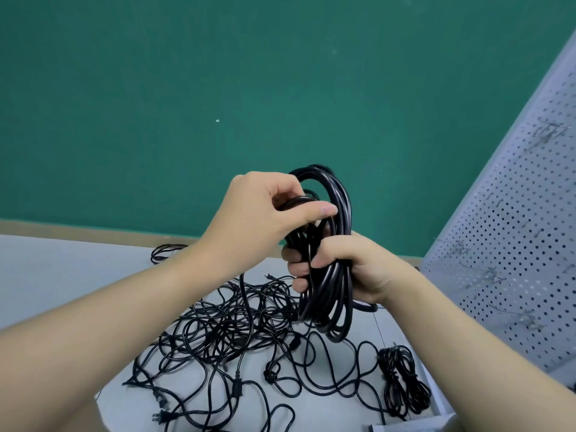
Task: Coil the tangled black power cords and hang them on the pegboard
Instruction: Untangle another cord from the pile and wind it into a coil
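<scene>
From the head view, the right hand (352,269) is gripping a coiled black cord (333,260) above the table (46,275), fingers curled round its loops. The left hand (265,213) is pinching one strand at the coil's top, while the tangled cords (237,332) are lying below, left of the pegboard (514,244).

I see a white tabletop (62,275) carrying a tangled heap of black cords (224,332) mid-surface. A bundled cord (402,385) lies near its right edge, a small coil (165,252) at the far edge.

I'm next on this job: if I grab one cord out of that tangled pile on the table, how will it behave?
The tangled pile looks floppy: thin cords lie in loose, crossing loops, so one would likely sag and drag its neighbours. Plugs at the ends may snag. It probably won't roll or slide far.
</scene>
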